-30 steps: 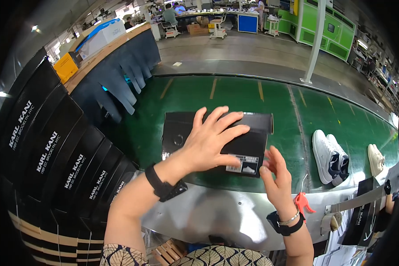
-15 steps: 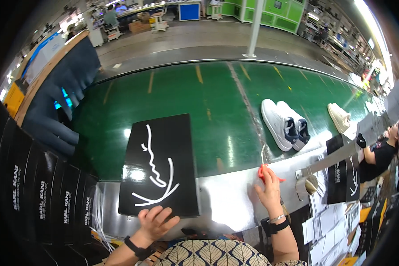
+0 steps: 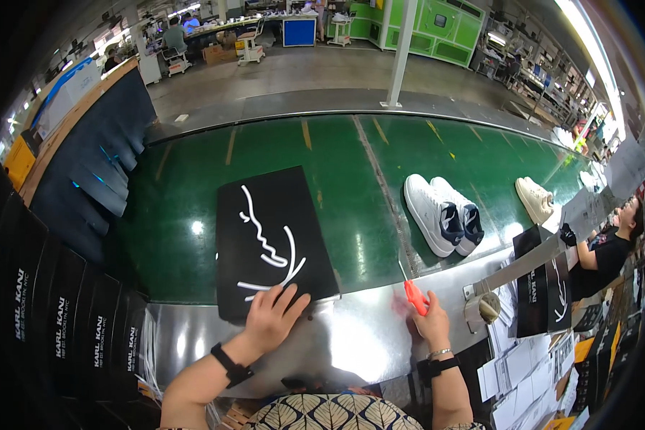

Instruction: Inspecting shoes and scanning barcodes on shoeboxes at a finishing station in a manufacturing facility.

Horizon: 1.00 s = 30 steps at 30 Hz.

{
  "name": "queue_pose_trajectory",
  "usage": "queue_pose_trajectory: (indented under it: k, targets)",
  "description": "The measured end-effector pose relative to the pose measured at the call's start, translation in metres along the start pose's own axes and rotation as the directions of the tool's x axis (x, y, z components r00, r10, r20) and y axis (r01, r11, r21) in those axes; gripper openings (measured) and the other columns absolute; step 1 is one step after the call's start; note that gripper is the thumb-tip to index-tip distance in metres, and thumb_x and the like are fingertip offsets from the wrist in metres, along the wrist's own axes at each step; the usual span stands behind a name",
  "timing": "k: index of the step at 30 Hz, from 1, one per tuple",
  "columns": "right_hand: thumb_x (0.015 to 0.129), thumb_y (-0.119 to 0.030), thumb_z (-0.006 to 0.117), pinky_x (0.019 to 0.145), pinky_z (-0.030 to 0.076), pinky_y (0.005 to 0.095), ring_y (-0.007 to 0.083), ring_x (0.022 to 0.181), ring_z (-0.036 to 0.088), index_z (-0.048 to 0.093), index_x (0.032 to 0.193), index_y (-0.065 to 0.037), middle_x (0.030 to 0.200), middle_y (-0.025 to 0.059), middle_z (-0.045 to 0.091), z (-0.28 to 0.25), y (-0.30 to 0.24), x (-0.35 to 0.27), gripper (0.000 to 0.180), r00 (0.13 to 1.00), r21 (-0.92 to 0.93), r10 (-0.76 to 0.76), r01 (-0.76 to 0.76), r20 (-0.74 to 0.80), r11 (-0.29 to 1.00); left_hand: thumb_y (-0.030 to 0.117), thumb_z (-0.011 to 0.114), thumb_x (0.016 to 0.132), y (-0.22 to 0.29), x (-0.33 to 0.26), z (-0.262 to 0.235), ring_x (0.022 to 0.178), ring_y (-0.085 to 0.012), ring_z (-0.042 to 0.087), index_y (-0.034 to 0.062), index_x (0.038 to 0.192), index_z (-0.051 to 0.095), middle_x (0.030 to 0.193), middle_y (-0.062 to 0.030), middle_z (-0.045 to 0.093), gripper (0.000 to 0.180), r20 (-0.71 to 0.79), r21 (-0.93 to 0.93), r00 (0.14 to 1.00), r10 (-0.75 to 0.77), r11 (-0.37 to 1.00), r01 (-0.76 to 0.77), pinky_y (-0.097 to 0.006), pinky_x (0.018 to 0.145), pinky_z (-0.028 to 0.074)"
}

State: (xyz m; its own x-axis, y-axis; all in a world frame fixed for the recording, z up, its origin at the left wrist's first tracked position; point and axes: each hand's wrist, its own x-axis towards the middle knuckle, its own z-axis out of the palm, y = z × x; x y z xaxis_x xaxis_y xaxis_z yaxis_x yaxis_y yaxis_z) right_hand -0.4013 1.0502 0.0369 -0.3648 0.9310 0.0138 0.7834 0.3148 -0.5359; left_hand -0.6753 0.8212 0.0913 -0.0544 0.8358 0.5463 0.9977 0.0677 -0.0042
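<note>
A black shoebox (image 3: 304, 215) with a white line drawing on its lid lies at a slant, partly over the green belt and partly over the metal ledge. My left hand (image 3: 271, 321) rests on the lid's near edge, fingers spread and extended. To the right, above the ledge, my right hand (image 3: 430, 324) is closed round a red-handled tool (image 3: 415, 297). Its thin metal shaft points away from me; its exact kind is unclear. Beyond it, a pair of white sneakers (image 3: 431, 218) with dark blue linings stands on the belt.
Stacked black shoeboxes (image 3: 50, 308) line the left side. Cream shoes (image 3: 534, 199) sit farther right on the green conveyor belt (image 3: 365, 150). A metal bar (image 3: 512, 272) juts over the ledge (image 3: 365, 322) at right, near paper sheets (image 3: 516, 380), another black box (image 3: 541, 290) and a co-worker (image 3: 605, 251).
The shoebox has turned and shifted slightly right. My left hand has slid farther onto its lid. My right hand still grips the red tool, now tilted differently. The whole view has shifted a little.
</note>
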Motion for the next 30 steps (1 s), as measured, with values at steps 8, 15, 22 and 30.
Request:
queue_pose_trajectory:
  k: [8,15,22,30]
  targets:
    - [0.078,-0.023,0.065,0.071,0.046,0.0371,0.0297,0.074,0.058,0.059,0.099,0.000,0.084,0.0146,0.061,-0.043,0.038,0.035,0.032,0.929,0.051,-0.088,0.113,-0.360,0.992,0.018,0.077,0.059,-0.029,0.080,0.044,0.119,-0.0342,0.039,0.0198,0.111,0.053,0.126,-0.0090,0.045,0.057,0.202,-0.118,0.979,-0.033,0.991,0.058,-0.056,0.092,0.031]
    - [0.087,-0.026,0.058,0.060,0.046,0.0272,0.0132,0.065,0.057,0.057,0.090,0.004,0.075,0.0069,0.059,-0.057,0.047,0.027,0.030,0.964,0.431,0.252,-0.266,0.091,0.862,0.032,0.075,0.063,-0.055,0.098,0.067,0.131,-0.0357,0.025,0.0252,0.130,0.042,0.142,-0.0094,0.030,0.074,0.436,-0.090,0.886,-0.159,0.972,0.218,-0.060,0.099,0.022]
    - [0.088,-0.033,0.056,0.054,0.045,0.0274,0.0134,0.059,0.057,0.058,0.086,0.003,0.067,0.0066,0.060,-0.054,0.010,0.055,0.036,0.987,0.440,0.159,-0.140,-0.007,0.887,0.030,0.075,0.062,-0.056,0.091,0.070,0.130,-0.0333,0.026,0.0254,0.127,0.045,0.140,-0.0080,0.033,0.072,0.379,-0.088,0.910,-0.166,0.973,0.214,-0.057,0.100,0.023]
    - [0.085,-0.033,0.059,0.053,0.046,0.0284,0.0131,0.055,0.056,0.060,0.078,0.001,0.062,0.0064,0.059,-0.042,-0.006,0.098,0.035,0.969,0.532,0.248,-0.211,0.001,0.820,0.026,0.073,0.062,-0.058,0.089,0.067,0.130,-0.0309,0.028,0.0275,0.126,0.046,0.139,-0.0057,0.035,0.068,0.382,-0.129,0.904,-0.193,0.957,0.259,-0.057,0.101,0.022]
